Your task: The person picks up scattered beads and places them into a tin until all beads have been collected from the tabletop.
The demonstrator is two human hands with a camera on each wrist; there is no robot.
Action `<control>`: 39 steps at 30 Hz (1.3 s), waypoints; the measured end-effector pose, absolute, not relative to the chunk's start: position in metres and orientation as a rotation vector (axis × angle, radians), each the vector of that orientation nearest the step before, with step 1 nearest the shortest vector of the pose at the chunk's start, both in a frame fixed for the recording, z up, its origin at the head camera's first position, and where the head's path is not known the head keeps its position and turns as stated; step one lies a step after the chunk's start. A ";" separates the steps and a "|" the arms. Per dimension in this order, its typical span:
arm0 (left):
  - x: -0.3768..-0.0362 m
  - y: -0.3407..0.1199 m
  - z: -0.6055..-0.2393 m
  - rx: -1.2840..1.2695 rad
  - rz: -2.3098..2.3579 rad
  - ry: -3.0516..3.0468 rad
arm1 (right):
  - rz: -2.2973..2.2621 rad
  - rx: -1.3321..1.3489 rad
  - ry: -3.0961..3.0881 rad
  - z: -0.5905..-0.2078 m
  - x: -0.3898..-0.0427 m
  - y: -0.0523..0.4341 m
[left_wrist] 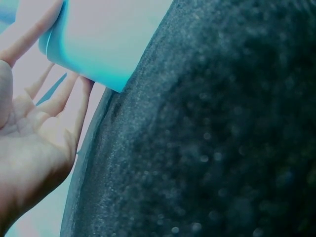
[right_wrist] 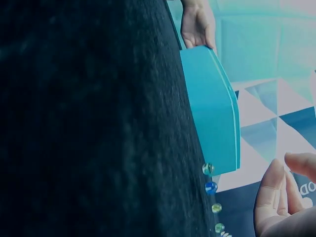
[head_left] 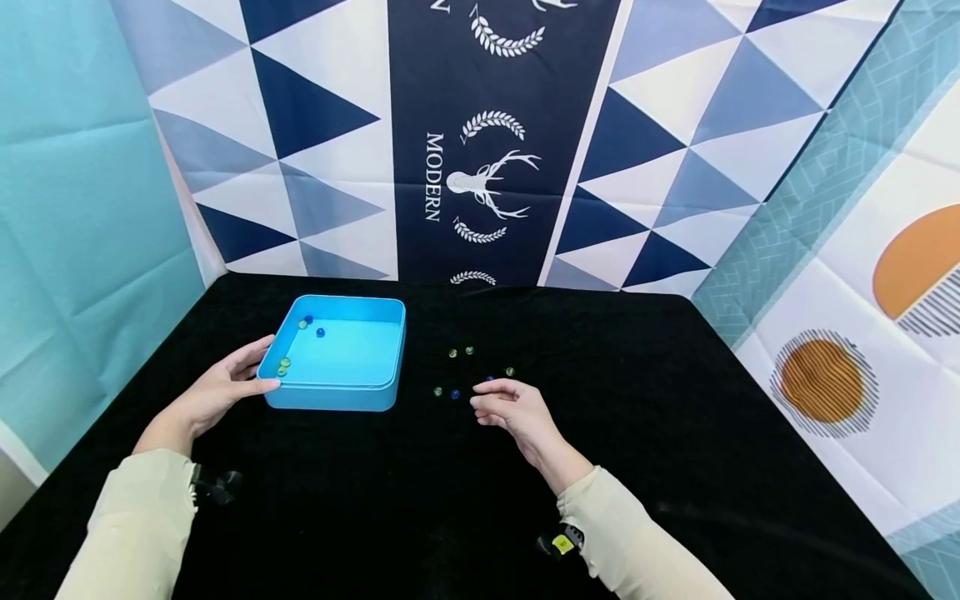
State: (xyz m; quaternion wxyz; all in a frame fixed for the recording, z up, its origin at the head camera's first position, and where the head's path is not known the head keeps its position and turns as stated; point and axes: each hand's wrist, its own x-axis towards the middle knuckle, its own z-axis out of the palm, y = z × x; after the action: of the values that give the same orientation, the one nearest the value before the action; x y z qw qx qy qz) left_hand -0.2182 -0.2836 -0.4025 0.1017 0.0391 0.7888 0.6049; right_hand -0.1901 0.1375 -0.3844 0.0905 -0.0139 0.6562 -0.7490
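Observation:
A shallow blue tray sits on the black table left of centre, with several small glass marbles in it, green and blue. My left hand rests with straight fingers against the tray's left wall; the left wrist view shows the fingers touching the tray. Several loose marbles lie on the cloth right of the tray. My right hand hovers just beside them, fingers loosely curled, holding nothing. The right wrist view shows a row of marbles, the tray and my right hand's fingers apart.
Black cloth covers the whole table. Patterned fabric backdrops close off the back and both sides. Wrist camera straps sit on both sleeves. The table's right edge runs diagonally along the right backdrop.

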 end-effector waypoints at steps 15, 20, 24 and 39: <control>-0.217 -0.284 -0.400 0.123 1.792 2.323 | -2.245 0.098 1.999 -0.381 -0.212 0.163; -0.217 -0.284 -0.400 0.120 1.789 2.327 | -2.280 0.154 1.974 -0.382 -0.223 0.172; -0.218 -0.284 -0.400 0.116 1.793 2.324 | -2.306 0.182 1.936 -0.383 -0.231 0.178; -0.220 -0.286 -0.404 0.135 1.795 2.325 | -2.158 0.316 1.919 -0.390 -0.254 0.187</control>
State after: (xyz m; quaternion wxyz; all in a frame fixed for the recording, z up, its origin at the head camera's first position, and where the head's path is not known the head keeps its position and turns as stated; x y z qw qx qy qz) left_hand -0.2196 -0.2863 -0.4041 0.1002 0.0457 0.7868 0.6073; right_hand -0.2541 0.1868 -0.3903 0.1182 0.1081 0.6559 -0.7377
